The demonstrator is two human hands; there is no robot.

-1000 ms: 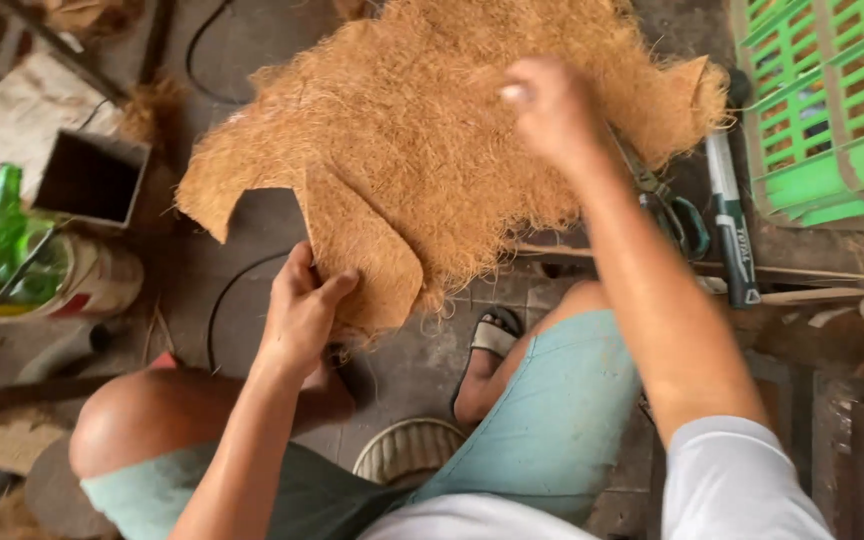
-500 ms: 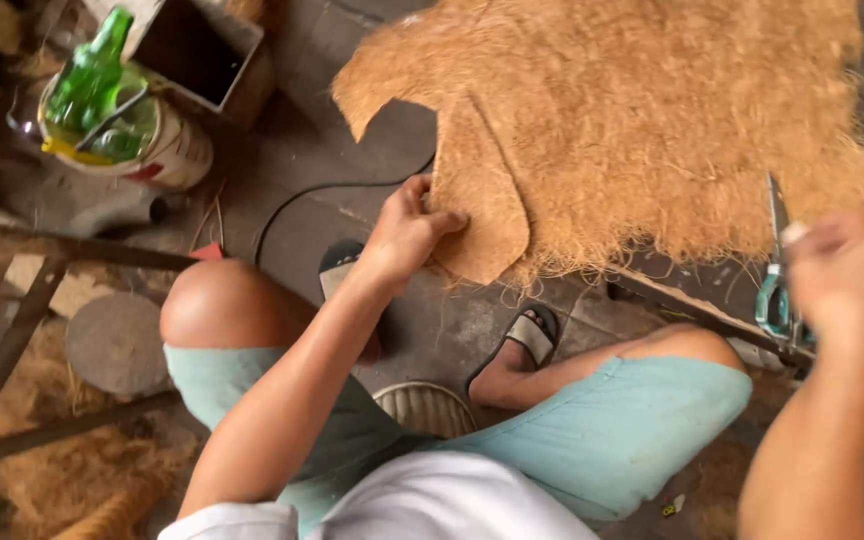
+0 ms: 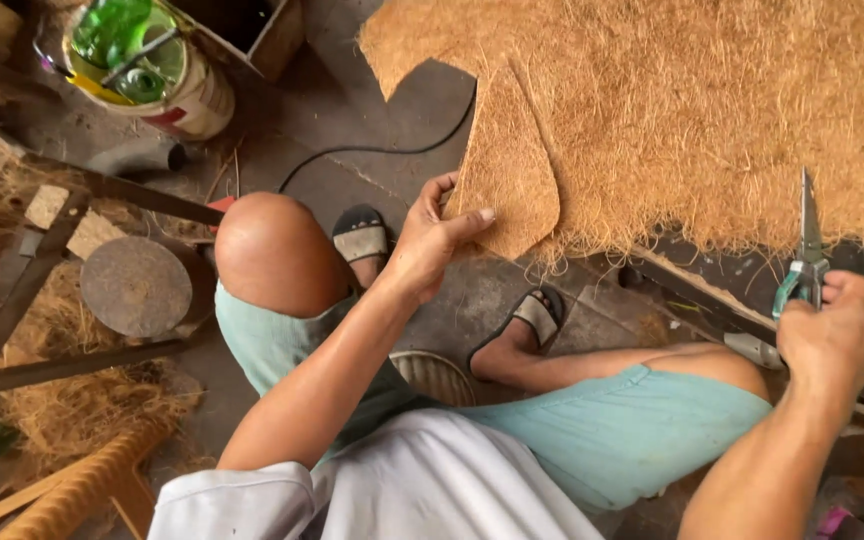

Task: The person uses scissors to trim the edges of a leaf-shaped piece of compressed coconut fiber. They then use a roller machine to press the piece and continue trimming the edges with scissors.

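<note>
At frame centre the left hand (image 3: 430, 240) pinches a rounded flap (image 3: 505, 170) of the coir mat (image 3: 692, 100) filling the upper right. At the right edge the right hand (image 3: 832, 340) grips upright green-handled shears (image 3: 805, 262), blades shut.

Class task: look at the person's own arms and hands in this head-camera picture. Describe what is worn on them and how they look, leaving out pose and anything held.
Both hands, left and right, are bare: no gloves, and no rings or watch visible. The arms are uncovered from wrist to upper arm. A short white sleeve ends above the left elbow; the right shoulder is out of view.
</note>
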